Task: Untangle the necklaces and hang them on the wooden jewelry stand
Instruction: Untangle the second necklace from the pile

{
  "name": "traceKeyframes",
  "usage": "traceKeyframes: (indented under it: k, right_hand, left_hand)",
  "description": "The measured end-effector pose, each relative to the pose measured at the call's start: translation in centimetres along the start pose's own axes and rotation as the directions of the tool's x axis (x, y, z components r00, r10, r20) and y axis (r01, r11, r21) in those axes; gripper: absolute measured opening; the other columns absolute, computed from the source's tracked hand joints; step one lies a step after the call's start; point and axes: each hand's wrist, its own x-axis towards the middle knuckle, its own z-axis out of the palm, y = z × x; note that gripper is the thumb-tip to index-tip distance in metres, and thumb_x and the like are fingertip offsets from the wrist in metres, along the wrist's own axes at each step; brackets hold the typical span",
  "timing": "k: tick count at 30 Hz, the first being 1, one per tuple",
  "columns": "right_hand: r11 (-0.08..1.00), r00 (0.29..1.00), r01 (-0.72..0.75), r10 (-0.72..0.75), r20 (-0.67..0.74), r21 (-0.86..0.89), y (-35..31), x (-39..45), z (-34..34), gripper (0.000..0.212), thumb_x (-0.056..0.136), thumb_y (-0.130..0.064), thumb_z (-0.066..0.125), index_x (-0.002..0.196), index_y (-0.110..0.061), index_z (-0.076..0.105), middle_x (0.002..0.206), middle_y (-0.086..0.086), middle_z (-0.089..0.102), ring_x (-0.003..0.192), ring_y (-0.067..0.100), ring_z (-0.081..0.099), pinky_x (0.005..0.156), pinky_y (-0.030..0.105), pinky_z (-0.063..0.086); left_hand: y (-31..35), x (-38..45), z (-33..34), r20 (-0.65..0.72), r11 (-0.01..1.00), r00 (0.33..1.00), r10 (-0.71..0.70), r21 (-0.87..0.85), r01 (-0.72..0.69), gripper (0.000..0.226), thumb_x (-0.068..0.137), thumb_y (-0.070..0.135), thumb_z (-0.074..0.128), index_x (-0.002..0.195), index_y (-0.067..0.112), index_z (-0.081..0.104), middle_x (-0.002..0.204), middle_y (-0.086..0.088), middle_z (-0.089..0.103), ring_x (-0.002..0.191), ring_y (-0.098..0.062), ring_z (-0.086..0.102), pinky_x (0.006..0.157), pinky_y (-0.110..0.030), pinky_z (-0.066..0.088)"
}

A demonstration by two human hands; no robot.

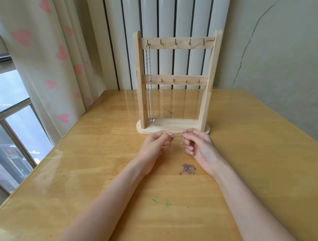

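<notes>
A wooden jewelry stand (172, 124) with two rows of brass hooks stands on the table. One silver necklace (149, 83) hangs from its top left hook down to the base. Just in front of the base, my left hand (156, 145) and my right hand (201, 145) both pinch a thin chain necklace (179, 139) stretched between them, its small round pendant dangling below. Another necklace (188, 169) lies bunched in a small heap on the table under my right wrist.
The wooden table (262, 162) reaches a radiator at the back and a wall on the right. A heart-patterned curtain (47, 59) and a window (7, 121) border the table's left edge. Small green marks dot the tabletop.
</notes>
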Motion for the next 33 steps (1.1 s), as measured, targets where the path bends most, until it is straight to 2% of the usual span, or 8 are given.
traceKeyframes:
  k: [5,8,17,22,25,27,30,33]
  right_hand:
    - [0.997,1.000,0.028,-0.029,-0.002,-0.070,0.4,0.2,0.1,0.012,0.091,-0.002,0.051,0.081,-0.010,0.054,0.056,0.000,0.053,0.047,0.009,0.038,0.044,0.018,0.029]
    - [0.997,0.998,0.059,-0.059,-0.006,-0.051,0.7,0.4,-0.1,0.012,0.089,0.004,0.052,0.084,-0.006,0.056,0.062,0.000,0.061,0.053,0.009,0.048,0.050,0.018,0.039]
    - [0.995,0.999,0.043,-0.044,-0.013,-0.087,0.6,0.3,-0.1,0.013,0.086,0.005,0.055,0.080,-0.007,0.056,0.065,0.001,0.057,0.055,0.011,0.046,0.051,0.018,0.039]
    - [0.858,0.998,0.057,-0.044,0.039,-0.511,1.0,0.1,0.8,0.019,0.081,0.002,0.059,0.071,-0.014,0.055,0.065,0.001,0.053,0.058,0.014,0.045,0.058,0.025,0.038]
    - [0.810,0.996,0.088,-0.066,0.059,-0.579,1.4,0.1,1.3,0.021,0.080,0.000,0.060,0.068,-0.017,0.054,0.070,0.004,0.054,0.063,0.015,0.045,0.059,0.027,0.038]
    - [0.872,0.998,0.060,-0.070,-0.002,-0.485,1.1,0.1,1.1,0.020,0.085,0.001,0.055,0.070,-0.014,0.055,0.067,0.004,0.054,0.057,0.012,0.046,0.054,0.020,0.039]
    - [0.993,0.998,0.019,-0.027,-0.062,-0.113,0.5,0.3,0.3,0.021,0.088,0.005,0.047,0.073,-0.008,0.053,0.063,0.004,0.055,0.055,0.012,0.048,0.050,0.019,0.038]
    - [0.994,0.997,-0.002,0.011,-0.082,0.108,0.2,0.3,-0.3,0.023,0.088,0.004,0.042,0.071,-0.010,0.048,0.056,0.002,0.050,0.047,0.012,0.041,0.044,0.020,0.031]
  left_hand:
    - [0.5,0.1,0.2,0.102,0.968,0.993,-0.067,-0.236,0.090,0.023,0.091,0.004,0.045,0.075,0.016,0.055,0.071,0.003,0.061,0.072,-0.012,0.060,0.082,-0.024,0.047]
    - [0.6,0.0,0.0,0.082,0.948,0.995,-0.057,-0.308,0.080,0.018,0.092,0.005,0.047,0.080,0.015,0.057,0.067,0.001,0.058,0.064,-0.009,0.062,0.077,-0.025,0.048]
    - [-0.1,0.0,-0.2,-0.128,0.998,0.990,0.064,0.013,-0.062,0.010,0.092,0.009,0.053,0.086,0.015,0.058,0.071,-0.002,0.058,0.054,-0.003,0.058,0.051,-0.016,0.044]
    - [0.0,0.0,-0.1,-0.180,0.981,0.976,0.123,0.171,-0.092,0.012,0.094,0.011,0.052,0.082,0.014,0.054,0.064,-0.003,0.054,0.038,-0.003,0.050,0.041,-0.017,0.041]
    - [0.2,-0.3,0.1,-0.120,0.967,0.981,0.150,0.222,-0.121,0.012,0.096,0.011,0.048,0.084,0.014,0.052,0.055,0.000,0.052,0.032,-0.005,0.042,0.035,-0.013,0.033]
    - [0.3,-0.4,0.2,-0.097,0.961,0.983,0.152,0.247,-0.125,0.013,0.096,0.013,0.048,0.084,0.016,0.053,0.050,0.005,0.053,0.031,-0.006,0.039,0.035,-0.012,0.030]
    - [0.5,-0.5,0.4,-0.075,0.978,0.993,0.091,0.192,-0.075,0.012,0.095,0.017,0.049,0.084,0.019,0.053,0.059,0.005,0.058,0.038,-0.006,0.048,0.038,-0.014,0.032]
    - [0.5,-0.7,0.5,-0.037,0.981,0.997,0.071,0.185,-0.063,0.011,0.095,0.016,0.050,0.084,0.019,0.053,0.071,0.004,0.058,0.047,-0.006,0.058,0.038,-0.015,0.032]
